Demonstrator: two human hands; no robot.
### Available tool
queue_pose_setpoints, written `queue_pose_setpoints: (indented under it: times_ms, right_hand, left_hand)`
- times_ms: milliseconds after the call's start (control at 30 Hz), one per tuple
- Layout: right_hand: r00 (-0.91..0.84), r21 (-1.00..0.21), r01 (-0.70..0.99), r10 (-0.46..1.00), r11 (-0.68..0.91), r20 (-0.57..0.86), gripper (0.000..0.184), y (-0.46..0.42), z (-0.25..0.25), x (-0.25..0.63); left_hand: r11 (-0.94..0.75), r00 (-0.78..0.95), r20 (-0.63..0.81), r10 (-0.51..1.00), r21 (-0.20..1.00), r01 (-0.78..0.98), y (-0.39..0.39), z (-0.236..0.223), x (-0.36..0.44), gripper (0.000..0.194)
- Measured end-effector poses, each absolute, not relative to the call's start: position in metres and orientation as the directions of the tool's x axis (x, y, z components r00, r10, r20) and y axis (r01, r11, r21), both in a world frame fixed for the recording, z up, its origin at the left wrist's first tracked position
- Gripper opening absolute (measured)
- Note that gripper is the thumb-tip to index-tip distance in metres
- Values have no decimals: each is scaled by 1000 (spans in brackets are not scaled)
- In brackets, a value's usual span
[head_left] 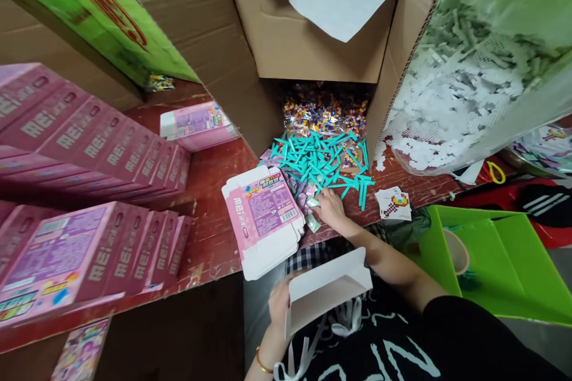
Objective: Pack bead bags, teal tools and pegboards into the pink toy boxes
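My left hand (279,303) holds an opened white carton (328,289) over my lap, its fingers closed round the carton's left end. My right hand (329,207) reaches onto the red table (210,238), fingers pinched on a small silvery packet (313,202) at the near edge of a pile of teal plastic pieces (324,161). Behind the pile lie clear bags of coloured beads (324,116) in the mouth of a big cardboard box (286,36). A stack of flat pink cartons (263,217) lies just left of my right hand.
Rows of filled pink boxes (89,155) line the table's left side. A pixel-pattern card (394,202) lies right of the teal pile. A clear bag of white pieces (465,77) leans at the right. A green bin (496,256) stands beside my right arm.
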State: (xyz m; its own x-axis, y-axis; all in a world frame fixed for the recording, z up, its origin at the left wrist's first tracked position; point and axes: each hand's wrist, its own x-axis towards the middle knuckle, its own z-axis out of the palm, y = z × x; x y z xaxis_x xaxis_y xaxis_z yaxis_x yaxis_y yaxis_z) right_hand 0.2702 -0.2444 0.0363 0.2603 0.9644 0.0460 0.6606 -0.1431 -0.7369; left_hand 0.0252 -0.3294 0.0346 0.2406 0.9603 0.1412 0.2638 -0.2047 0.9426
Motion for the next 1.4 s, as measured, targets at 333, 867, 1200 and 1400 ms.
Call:
queue_pose_setpoints:
  times_ms: [333, 867, 1200, 1400]
  right_hand:
    - [367, -895, 444, 902, 46, 228, 15, -269, 113, 323]
    - [687, -894, 420, 699, -159, 199, 7, -96, 125, 396]
    - [425, -689, 707, 683, 160, 594, 28, -152, 144, 372]
    - [-310, -406, 657, 719, 635, 622, 33, -334, 163, 316]
  left_hand:
    - [-158, 325, 5, 946, 881, 445, -323, 72, 65, 36]
    - [165, -188, -133, 973, 972, 167, -232, 89, 12, 70]
    - [-656, 183, 705, 686, 489, 575, -262, 134, 52, 84]
    - [-718, 665, 392, 636, 618, 321, -270, 134, 117, 61]
